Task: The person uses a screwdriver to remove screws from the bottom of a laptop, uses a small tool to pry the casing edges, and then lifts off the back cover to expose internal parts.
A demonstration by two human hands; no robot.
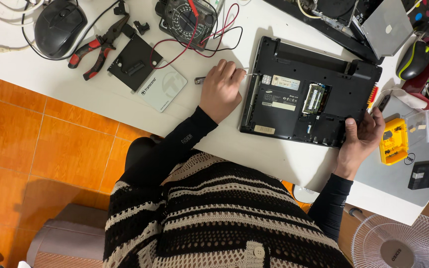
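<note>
Striped knit sweater point(224, 213) nearest; left hand point(220, 89) pinches thin tool at laptop's point(309, 97) 9 o'clock edge, right hand point(362, 135) grips 4 o'clock corner; memory bay open, base on.

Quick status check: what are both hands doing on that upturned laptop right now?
Left hand fisted at the laptop side edge, thin tool in grip. Right hand grips the opposite corner. Laptop upside down, memory bay open. Yellow bit case beside the right hand.

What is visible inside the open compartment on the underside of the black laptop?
Inside the black laptop, the open compartment shows a green memory module. Anything beneath the module is covered and cannot be seen.
</note>
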